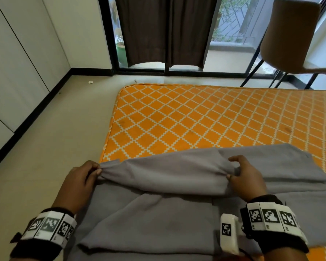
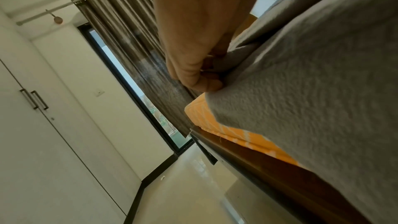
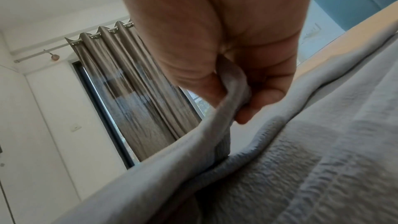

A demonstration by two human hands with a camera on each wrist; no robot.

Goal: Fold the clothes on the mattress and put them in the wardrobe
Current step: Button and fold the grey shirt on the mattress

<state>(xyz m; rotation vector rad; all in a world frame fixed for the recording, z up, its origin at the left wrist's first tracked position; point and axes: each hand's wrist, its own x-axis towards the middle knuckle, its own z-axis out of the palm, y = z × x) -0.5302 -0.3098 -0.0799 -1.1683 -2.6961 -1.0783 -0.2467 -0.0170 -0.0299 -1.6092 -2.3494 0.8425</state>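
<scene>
A grey garment (image 1: 158, 213) lies spread over the near end of the orange diamond-patterned mattress (image 1: 196, 119). A raised fold of it (image 1: 164, 172) is stretched between my two hands. My left hand (image 1: 97, 171) pinches the fold's left end at the mattress edge; the left wrist view shows that hand (image 2: 206, 81) curled on the grey garment (image 2: 301, 91). My right hand (image 1: 231, 174) pinches the fold's right end, and in the right wrist view its fingers (image 3: 258, 101) grip a grey hem (image 3: 232, 91).
White wardrobe doors (image 1: 17, 63) line the left wall, with handles (image 2: 34, 100) seen from the left wrist. A brown chair (image 1: 290, 38) stands at the far right, beyond the mattress. Dark curtains (image 1: 166, 31) hang over the glass door. Beige floor (image 1: 55, 138) runs along the left.
</scene>
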